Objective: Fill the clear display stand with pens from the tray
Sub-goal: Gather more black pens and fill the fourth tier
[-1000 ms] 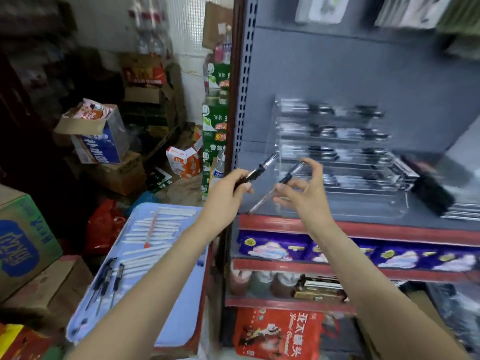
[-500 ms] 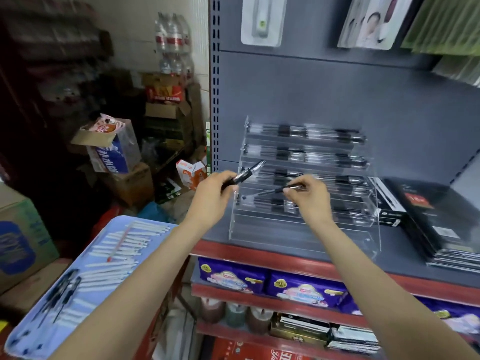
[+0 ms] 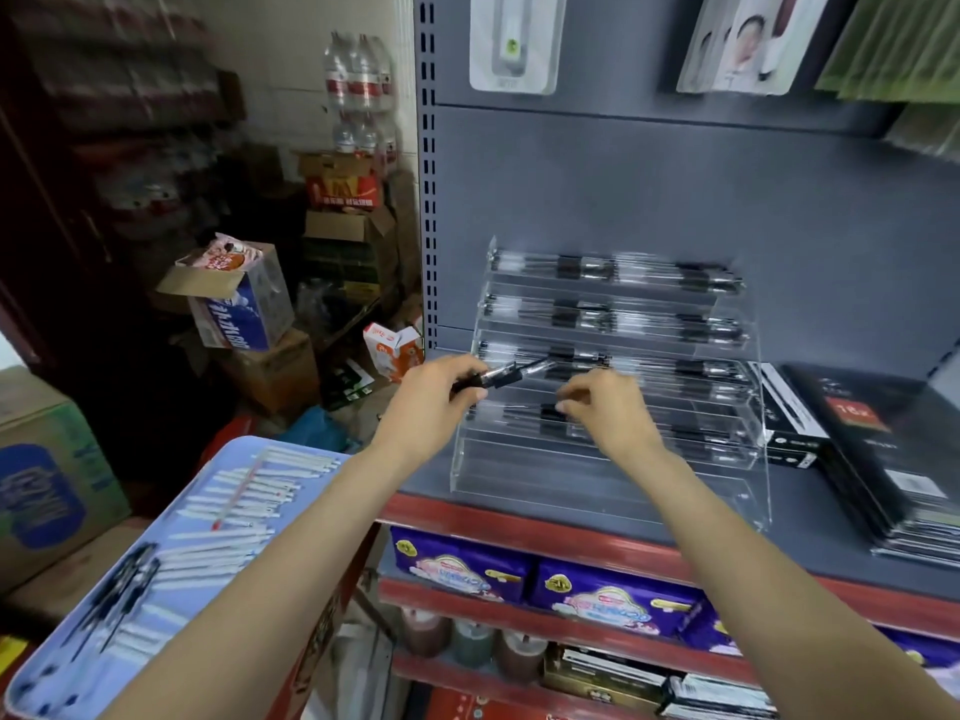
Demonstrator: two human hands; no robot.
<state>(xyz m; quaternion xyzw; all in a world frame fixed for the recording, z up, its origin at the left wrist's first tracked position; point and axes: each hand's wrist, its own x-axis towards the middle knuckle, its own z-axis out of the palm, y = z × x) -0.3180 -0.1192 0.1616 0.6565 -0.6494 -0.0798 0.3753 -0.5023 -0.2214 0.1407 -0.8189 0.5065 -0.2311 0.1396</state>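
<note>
Clear display stand [image 3: 613,459] on grey shelf [image 3: 810,553], stepped tiers — upper three loaded with dark pens, fourth partly loaded, lowest front tier bare

Right hand [image 3: 610,413] at fourth tier, fingertips pinched on a dark pen [image 3: 545,410] lying along that tier; pen seemingly seated or nearly so, though blur leaves the contact unclear

Left hand [image 3: 441,394] just left of stand, level with third tier, thumb and fingers clamped round a second pen [image 3: 501,377], tip angled up-right toward the acrylic, not yet in any slot

Hands near each other, not touching

Blue tray [image 3: 62,683] lower left, well apart from stand, holding many white pens [image 3: 239,517] in rows and a few black pens [image 3: 119,589] at the near end

Black packets [image 3: 893,459] stacked on shelf right of stand, just beside it

Step in hand: placing — one pen being laid in, one queued

Next move likely calls for releasing right pinch without rolling the pen out, then turning left pen level and parallel to the tier lip before lowering it in; afterwards, a reach back to tray for more
</note>
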